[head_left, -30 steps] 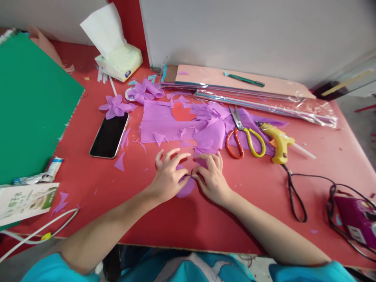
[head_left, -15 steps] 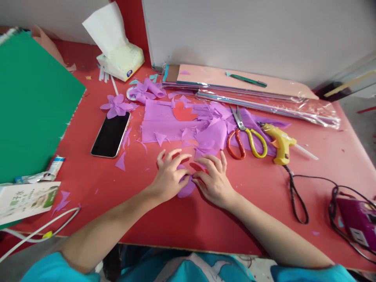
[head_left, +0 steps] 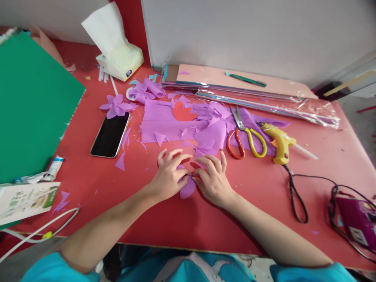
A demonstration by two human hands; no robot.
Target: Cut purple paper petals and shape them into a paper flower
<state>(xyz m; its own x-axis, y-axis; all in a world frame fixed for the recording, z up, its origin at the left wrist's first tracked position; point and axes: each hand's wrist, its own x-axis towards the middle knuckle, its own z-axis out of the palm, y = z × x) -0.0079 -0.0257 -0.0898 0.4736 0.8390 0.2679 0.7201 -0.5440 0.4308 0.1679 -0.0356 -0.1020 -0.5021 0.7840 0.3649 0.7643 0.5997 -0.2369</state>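
Both my hands rest on the red table (head_left: 205, 219) over a small purple foam piece (head_left: 188, 188). My left hand (head_left: 168, 175) pinches its left side between thumb and forefinger, the other fingers spread. My right hand (head_left: 213, 178) pinches its right side, fingers curled. Most of the piece is hidden under my fingers. Just beyond my hands lies a pile of purple foam sheets and scraps (head_left: 182, 125) with a red heart shape (head_left: 182, 113) on it.
Red-and-yellow scissors (head_left: 245, 137) and a yellow glue gun (head_left: 279, 143) with a black cord (head_left: 296, 199) lie to the right. A phone (head_left: 110, 134), purple flower (head_left: 115, 105), tissue box (head_left: 120, 60) and green board (head_left: 32, 98) are left. Wrapped sheets (head_left: 249, 90) lie at the back.
My hands stayed on the purple piece, with the fingers shifting slightly as they fold it. The view moved a little. Nothing else moved.
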